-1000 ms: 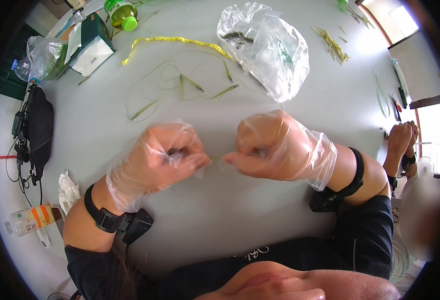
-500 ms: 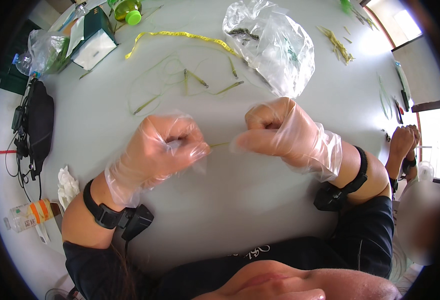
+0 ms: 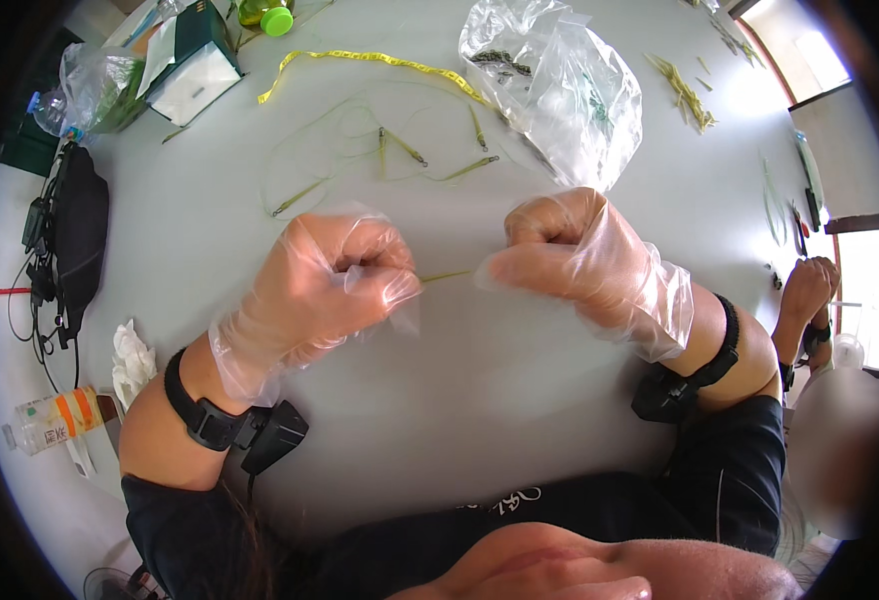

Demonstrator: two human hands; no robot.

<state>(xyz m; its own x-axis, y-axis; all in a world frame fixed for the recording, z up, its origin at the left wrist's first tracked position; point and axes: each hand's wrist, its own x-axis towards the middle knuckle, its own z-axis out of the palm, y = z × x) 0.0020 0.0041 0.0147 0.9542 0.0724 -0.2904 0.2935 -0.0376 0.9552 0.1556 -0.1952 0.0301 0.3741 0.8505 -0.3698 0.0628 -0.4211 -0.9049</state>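
A thin yellow-green strand stretches level between my two hands, over the near middle of the table. Its left end goes into the pinched thumb and fingers of my left hand. My right hand, fingers curled and thumb pressed forward, grips the other end. Both hands wear loose clear plastic gloves, which blur the fingertips. Just beyond them lie several short green braided-looking pieces with small dark ends, trailing fine pale-green strands. Past my right hand sits a crumpled clear plastic bag with something dark inside.
A yellow tape measure curves across the far table. Far left are a green-and-white box and a bagged bottle; a black pouch with cables lies left. Yellowish strips lie far right, near another person's hands.
My right hand has drawn slightly away from the left, so more of the strand shows between them. The whole view has shifted a little.
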